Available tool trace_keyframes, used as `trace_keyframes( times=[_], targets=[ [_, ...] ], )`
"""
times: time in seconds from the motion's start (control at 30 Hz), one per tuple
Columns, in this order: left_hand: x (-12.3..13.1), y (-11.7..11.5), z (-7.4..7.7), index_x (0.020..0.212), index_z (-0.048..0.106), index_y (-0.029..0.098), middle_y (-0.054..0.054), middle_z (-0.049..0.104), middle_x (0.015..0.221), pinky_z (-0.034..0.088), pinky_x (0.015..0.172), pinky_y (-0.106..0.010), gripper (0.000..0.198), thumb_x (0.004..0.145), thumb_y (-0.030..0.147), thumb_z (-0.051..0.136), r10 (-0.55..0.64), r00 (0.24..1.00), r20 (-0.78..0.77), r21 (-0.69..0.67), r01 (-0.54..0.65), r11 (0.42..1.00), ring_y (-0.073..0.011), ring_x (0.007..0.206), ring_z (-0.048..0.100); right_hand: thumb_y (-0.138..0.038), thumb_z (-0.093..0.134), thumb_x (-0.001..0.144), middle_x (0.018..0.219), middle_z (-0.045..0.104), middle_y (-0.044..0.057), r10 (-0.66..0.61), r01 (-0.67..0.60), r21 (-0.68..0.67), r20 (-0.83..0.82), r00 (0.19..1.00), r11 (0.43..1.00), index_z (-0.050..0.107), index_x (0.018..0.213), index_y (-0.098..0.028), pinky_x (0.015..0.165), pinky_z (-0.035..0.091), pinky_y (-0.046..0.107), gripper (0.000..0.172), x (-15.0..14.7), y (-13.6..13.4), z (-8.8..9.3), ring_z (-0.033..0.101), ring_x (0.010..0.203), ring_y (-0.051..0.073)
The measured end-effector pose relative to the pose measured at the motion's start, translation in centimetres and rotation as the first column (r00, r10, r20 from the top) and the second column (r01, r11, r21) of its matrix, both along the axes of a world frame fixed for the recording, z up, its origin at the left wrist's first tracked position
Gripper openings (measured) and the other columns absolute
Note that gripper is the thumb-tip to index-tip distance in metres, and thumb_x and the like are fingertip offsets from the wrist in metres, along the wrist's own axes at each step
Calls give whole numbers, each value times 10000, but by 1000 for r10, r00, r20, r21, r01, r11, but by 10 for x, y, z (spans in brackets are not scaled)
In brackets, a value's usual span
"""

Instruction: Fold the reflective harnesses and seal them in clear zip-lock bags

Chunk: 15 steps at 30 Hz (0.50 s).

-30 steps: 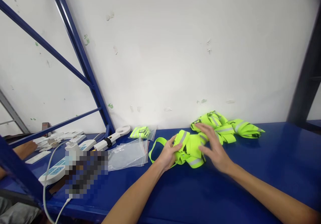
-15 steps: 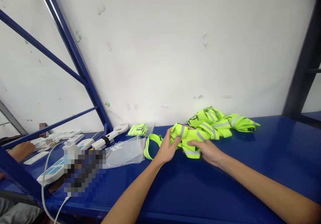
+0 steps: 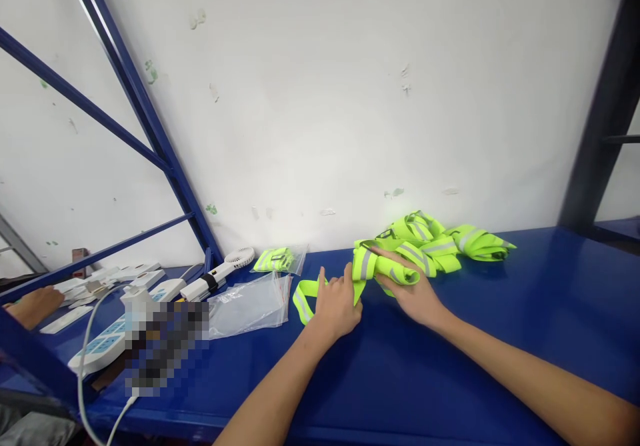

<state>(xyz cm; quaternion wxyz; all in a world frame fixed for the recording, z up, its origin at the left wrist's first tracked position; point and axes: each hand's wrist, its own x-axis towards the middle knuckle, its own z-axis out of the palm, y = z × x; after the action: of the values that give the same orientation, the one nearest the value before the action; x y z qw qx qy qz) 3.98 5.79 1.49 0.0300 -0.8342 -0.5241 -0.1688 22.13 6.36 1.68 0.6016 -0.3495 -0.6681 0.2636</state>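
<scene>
Between my hands is a folded bundle of fluorescent yellow strap (image 3: 365, 264) with silver reflective bands. My right hand (image 3: 413, 291) is closed around the bundle's right side. My left hand (image 3: 336, 304) grips the strap at its lower left, some of its fingers hidden behind the knuckles. A loose loop (image 3: 303, 301) of the same strap lies left of that hand on the blue table. Behind my right hand rests a heap of more yellow reflective straps (image 3: 440, 246), close to the wall.
Clear plastic bags (image 3: 250, 306) lie left of my hands, with a bagged yellow strap (image 3: 274, 259) behind them. Further left are a small white fan (image 3: 240, 257), a power strip (image 3: 103, 345) with cables, and another person's hand (image 3: 39, 305). A blue frame post (image 3: 145, 119) rises there.
My left hand has turned over and shifted slightly lower, now back-side up on the strap. The bundle is wrapped more tightly in my right hand, and the loose loop has flattened.
</scene>
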Motion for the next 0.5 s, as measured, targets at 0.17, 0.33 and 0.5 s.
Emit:
trace_keyframes(
  times=[0.17, 0.33, 0.5],
  targets=[
    [-9, 0, -2, 1454, 276, 158, -170, 564, 1256, 148, 1117, -600, 709, 838, 397, 533, -37, 997, 69, -11, 38, 999, -348, 1226, 478, -209, 701, 654, 901, 757, 22, -156, 57, -269, -366, 918, 962, 708, 939, -223, 965, 504, 459, 285, 6, 8, 5, 654, 1043, 304],
    [-19, 4, 6, 1500, 134, 271, -111, 84, 1576, 223, 1144, -490, 816, 846, 512, 559, -230, 763, 604, 28, 268, 963, -294, 1449, 132, -185, 658, 663, 686, 730, 24, -125, -358, -517, -686, 717, 778, 673, 815, -189, 532, 605, 359, 153, 12, 2, 17, 701, 620, 241],
    [-10, 3, 12, 1480, 230, 256, -109, 252, 1543, 291, 1120, -444, 850, 785, 472, 670, -260, 381, 887, 15, 540, 842, -306, 1408, 266, -226, 714, 697, 560, 657, -13, 35, -521, -476, -714, 699, 708, 652, 771, -165, 294, 482, 247, 114, 5, -13, 23, 573, 383, 144]
  ],
)
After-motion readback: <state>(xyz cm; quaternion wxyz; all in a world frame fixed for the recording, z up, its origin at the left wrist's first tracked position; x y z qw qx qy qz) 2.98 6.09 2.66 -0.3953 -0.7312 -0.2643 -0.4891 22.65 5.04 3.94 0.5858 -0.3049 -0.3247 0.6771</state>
